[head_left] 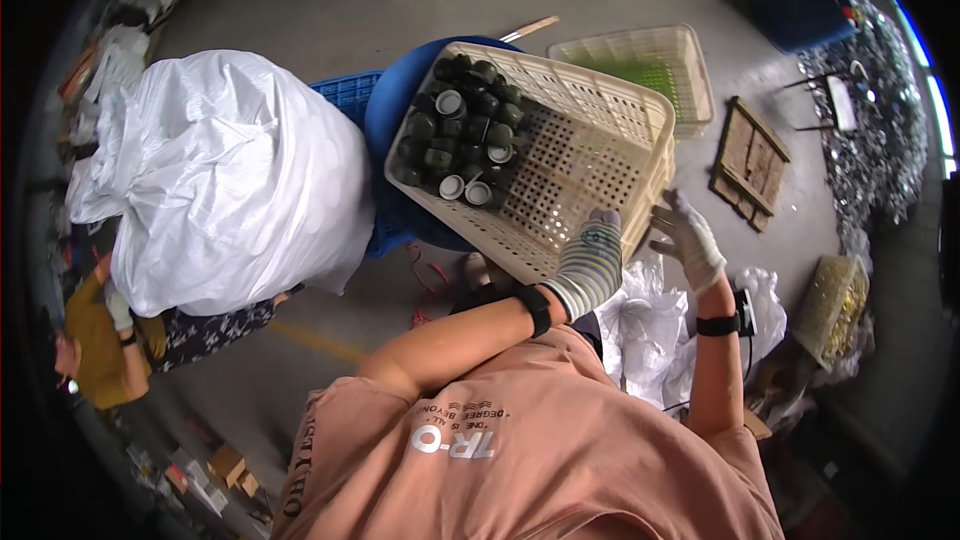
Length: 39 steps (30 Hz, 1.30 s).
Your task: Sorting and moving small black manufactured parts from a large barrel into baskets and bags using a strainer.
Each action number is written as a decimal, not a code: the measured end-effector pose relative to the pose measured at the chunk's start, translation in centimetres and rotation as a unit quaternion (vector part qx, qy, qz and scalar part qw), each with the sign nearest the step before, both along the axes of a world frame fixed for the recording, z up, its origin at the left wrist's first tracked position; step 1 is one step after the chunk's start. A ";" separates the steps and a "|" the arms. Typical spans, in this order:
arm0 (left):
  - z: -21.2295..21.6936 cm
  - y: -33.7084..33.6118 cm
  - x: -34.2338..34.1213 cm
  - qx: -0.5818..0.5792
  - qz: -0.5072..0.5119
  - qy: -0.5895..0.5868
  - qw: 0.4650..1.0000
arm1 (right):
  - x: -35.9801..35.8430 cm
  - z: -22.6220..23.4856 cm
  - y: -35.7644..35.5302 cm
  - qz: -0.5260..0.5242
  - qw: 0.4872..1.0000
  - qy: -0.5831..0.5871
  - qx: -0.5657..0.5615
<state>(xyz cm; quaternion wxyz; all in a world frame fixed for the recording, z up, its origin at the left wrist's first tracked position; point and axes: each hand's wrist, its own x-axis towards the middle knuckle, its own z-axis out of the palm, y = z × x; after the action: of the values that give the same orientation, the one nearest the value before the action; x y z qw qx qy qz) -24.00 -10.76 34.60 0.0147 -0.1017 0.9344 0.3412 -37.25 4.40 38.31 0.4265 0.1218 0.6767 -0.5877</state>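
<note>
A beige perforated plastic basket (648, 115) rests at a slant on a round blue tub (380, 130). Dark green rounded pieces (445, 130), some showing pale round ends, are heaped at its left end. Its right half shows bare holed bottom. My left hand (592, 265), in a striped glove with fingertips bare, is closed at the basket's near right edge; part of its grip is hidden. Just off the basket's right corner, my right hand (690, 240) in a white glove has its fingers apart and holds nothing.
A bulging white sack (240, 180) stands on the left, with another person (105, 340) beyond it. Behind the basket sits a second pale crate (690, 65). To the right lie a wooden board (750, 162), a dark blue bin (805, 8) and a glittering heap (870, 130).
</note>
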 end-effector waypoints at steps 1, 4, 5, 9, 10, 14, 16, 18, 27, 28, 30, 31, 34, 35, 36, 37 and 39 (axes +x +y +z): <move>-1.8 1.1 0.8 -0.036 -0.007 0.069 0.997 | 1.3 1.4 -2.5 0.024 0.999 0.014 0.024; -2.1 3.5 0.3 0.065 -0.088 0.032 0.993 | 2.7 -5.2 -2.8 0.019 0.982 0.148 0.118; -2.8 3.7 0.7 0.064 -0.089 0.032 0.994 | 2.9 -5.7 -3.2 -0.034 0.990 0.098 0.101; -1.3 4.3 2.9 0.077 -0.115 -0.046 0.989 | 2.6 -8.2 -0.2 -0.122 0.979 0.006 0.163; -0.5 3.8 3.5 0.081 -0.137 -0.106 0.982 | 2.5 -8.3 0.6 -0.117 0.981 -0.004 0.155; -1.6 -1.4 8.0 0.178 -0.150 0.153 0.960 | 2.5 -11.0 3.4 -0.183 0.979 0.022 0.092; -2.4 -4.9 9.1 0.125 -0.122 0.197 0.965 | 2.4 -11.9 2.6 -0.132 0.984 0.084 0.087; 0.0 -7.2 8.6 0.030 -0.149 0.075 0.986 | 2.7 -10.3 -2.1 -0.013 0.985 0.139 0.097; -4.7 -7.5 7.3 -0.162 -0.188 0.113 0.962 | 0.9 -9.8 1.5 0.037 0.966 0.150 0.207; -5.1 -7.0 7.4 -0.150 -0.204 0.127 0.959 | 0.9 -9.3 3.5 0.087 0.962 0.137 0.218; -5.7 -5.6 7.2 -0.133 -0.209 0.132 0.960 | 0.9 -9.3 7.5 0.033 0.969 0.083 0.230; -5.4 -4.9 6.8 -0.133 -0.214 0.126 0.959 | 0.9 -8.6 9.0 -0.005 0.968 0.075 0.239; -4.2 -2.8 5.2 -0.109 -0.219 0.125 0.962 | 0.4 -5.1 13.9 -0.022 0.971 0.067 0.228; -3.7 -2.0 4.6 -0.100 -0.230 0.120 0.961 | 0.2 -4.0 16.0 -0.044 0.975 0.064 0.206; -3.0 -1.1 4.0 -0.068 -0.241 0.114 0.961 | -0.3 -5.8 20.5 -0.083 0.981 0.065 0.161; -3.2 -0.7 4.1 -0.065 -0.239 0.115 0.962 | -0.5 -5.1 21.5 -0.123 0.983 0.050 0.130; -3.4 0.1 3.7 -0.056 -0.242 0.117 0.962 | -0.6 -3.5 23.8 -0.127 0.980 0.057 0.145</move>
<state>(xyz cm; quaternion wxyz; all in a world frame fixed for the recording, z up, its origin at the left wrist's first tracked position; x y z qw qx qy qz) -20.25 -10.63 31.17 -0.0188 0.1674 0.9440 0.2837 -37.89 28.19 34.79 0.2869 0.2342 0.7568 -0.5386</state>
